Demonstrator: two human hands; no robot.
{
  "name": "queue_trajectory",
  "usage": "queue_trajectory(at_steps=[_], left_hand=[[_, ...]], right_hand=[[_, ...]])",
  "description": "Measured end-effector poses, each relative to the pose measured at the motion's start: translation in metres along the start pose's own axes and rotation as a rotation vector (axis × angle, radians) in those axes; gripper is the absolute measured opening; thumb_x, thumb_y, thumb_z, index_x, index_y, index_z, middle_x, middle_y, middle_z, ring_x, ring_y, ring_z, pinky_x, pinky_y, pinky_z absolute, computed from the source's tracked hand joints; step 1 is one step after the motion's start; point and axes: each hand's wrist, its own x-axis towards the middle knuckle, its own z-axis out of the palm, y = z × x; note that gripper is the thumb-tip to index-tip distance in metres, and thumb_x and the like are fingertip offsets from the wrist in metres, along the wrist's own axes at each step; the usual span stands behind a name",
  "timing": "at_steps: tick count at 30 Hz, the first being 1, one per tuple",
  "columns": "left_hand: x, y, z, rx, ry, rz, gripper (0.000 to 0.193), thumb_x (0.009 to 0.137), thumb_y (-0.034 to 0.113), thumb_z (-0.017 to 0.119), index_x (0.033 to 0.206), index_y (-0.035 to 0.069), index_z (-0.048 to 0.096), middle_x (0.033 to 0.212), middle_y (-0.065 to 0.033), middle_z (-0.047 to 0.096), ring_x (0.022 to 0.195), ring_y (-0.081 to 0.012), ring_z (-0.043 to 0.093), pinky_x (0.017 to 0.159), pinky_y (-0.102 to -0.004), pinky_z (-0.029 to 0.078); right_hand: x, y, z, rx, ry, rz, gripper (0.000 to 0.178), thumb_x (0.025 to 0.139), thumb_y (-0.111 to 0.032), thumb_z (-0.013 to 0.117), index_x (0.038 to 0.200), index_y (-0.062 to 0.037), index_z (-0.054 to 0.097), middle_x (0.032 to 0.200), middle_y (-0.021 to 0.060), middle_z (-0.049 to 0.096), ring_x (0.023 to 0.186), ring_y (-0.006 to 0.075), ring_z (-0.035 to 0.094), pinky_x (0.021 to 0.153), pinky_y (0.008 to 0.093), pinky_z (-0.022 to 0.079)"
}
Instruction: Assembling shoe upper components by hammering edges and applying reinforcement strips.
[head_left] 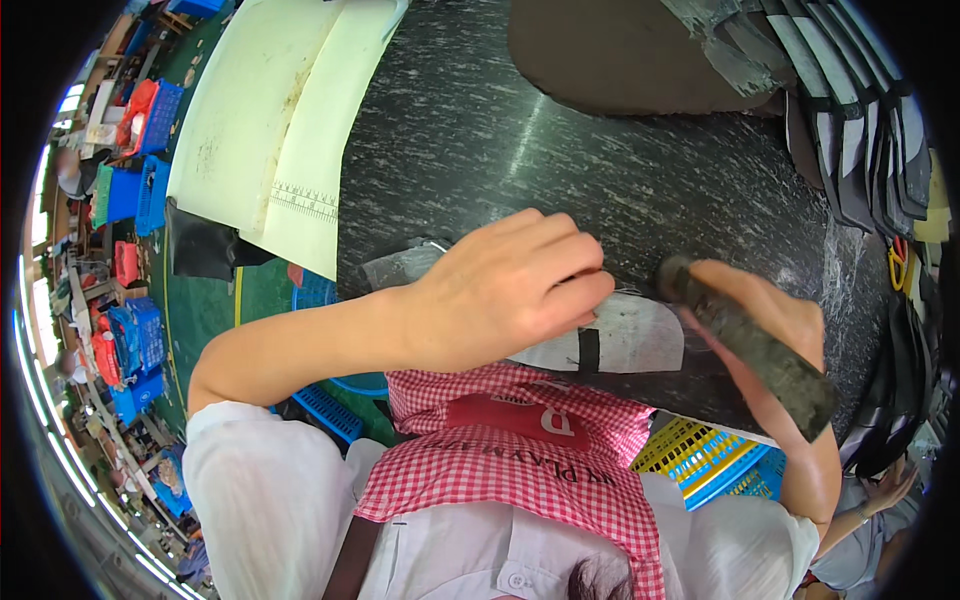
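Note:
My left hand [510,290] is closed, its fingers curled at the upper edge of a pale piece with a black strip across it [645,338]. What lies beneath the fingertips is hidden. Closed around a dark, worn hammer [750,345], my right hand [775,305] is at the right of that piece. The hammer's rounded end points toward the pale piece, and motion blurs it slightly. A crumpled translucent scrap [400,267] lies beside my left wrist on the dark speckled worktop [450,130].
A large brown sheet [610,55] lies at the far side. Stacked black-and-white pieces [860,110] hang over the right edge, near yellow-handled scissors [898,265]. Pale boards with ruler marks [305,170] flank the left. A yellow basket [690,450] stands below the near edge. Another person's hand [890,488] shows at lower right.

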Motion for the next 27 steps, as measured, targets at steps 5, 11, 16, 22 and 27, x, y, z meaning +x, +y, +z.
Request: queue_trajectory(at_steps=[5, 11, 16, 22, 27], left_hand=[[-0.004, 0.001, 0.014, 0.081, 0.139, 0.090, 0.035, 0.068, 0.010, 0.077, 0.100, -0.002, 0.065, 0.095, -0.0102, 0.060, 0.081, -0.0247, 0.061, 0.065, -0.0344, 0.050], [-0.012, -0.003, -0.006, 0.049, 0.159, 0.000, 0.035, 0.067, 0.013, 0.079, 0.098, 0.002, 0.067, 0.095, -0.0076, 0.061, 0.079, -0.0227, 0.060, 0.066, -0.0336, 0.047], [-0.023, -0.003, -0.007, 0.046, 0.132, -0.038, 0.034, 0.065, 0.016, 0.081, 0.095, 0.005, 0.068, 0.091, -0.0056, 0.061, 0.078, -0.0209, 0.059, 0.066, -0.0335, 0.044], [-0.030, -0.003, 0.001, 0.106, 0.244, 0.007, 0.031, 0.066, 0.016, 0.080, 0.092, 0.004, 0.068, 0.089, -0.0053, 0.061, 0.077, -0.0208, 0.059, 0.066, -0.0329, 0.045], [-0.035, -0.002, -0.012, 0.002, 0.208, -0.159, 0.028, 0.065, 0.017, 0.081, 0.088, 0.008, 0.067, 0.088, -0.0030, 0.062, 0.080, -0.0208, 0.059, 0.074, -0.0338, 0.046]], right_hand=[[0.011, -0.007, 0.001, 0.028, -0.025, -0.025, 0.032, 0.078, -0.006, 0.075, 0.108, -0.0028, 0.065, 0.090, 0.0167, 0.070, 0.076, 0.0304, 0.070, 0.066, 0.0327, 0.054], [0.017, -0.016, 0.010, -0.025, -0.118, -0.058, 0.029, 0.080, -0.006, 0.072, 0.108, -0.0030, 0.064, 0.086, 0.0142, 0.069, 0.071, 0.0277, 0.069, 0.063, 0.0324, 0.052], [0.028, -0.018, 0.012, 0.066, 0.065, -0.086, 0.028, 0.080, -0.006, 0.073, 0.106, -0.0031, 0.065, 0.082, 0.0134, 0.068, 0.068, 0.0269, 0.067, 0.062, 0.0317, 0.051], [0.041, -0.031, 0.016, 0.067, -0.024, -0.105, 0.028, 0.079, -0.008, 0.072, 0.106, -0.0023, 0.065, 0.083, 0.0142, 0.068, 0.069, 0.0268, 0.069, 0.061, 0.0324, 0.051], [0.047, -0.039, 0.018, 0.113, -0.219, -0.072, 0.027, 0.080, -0.009, 0.067, 0.106, -0.0029, 0.064, 0.085, 0.0154, 0.068, 0.070, 0.0299, 0.069, 0.061, 0.0351, 0.053]])
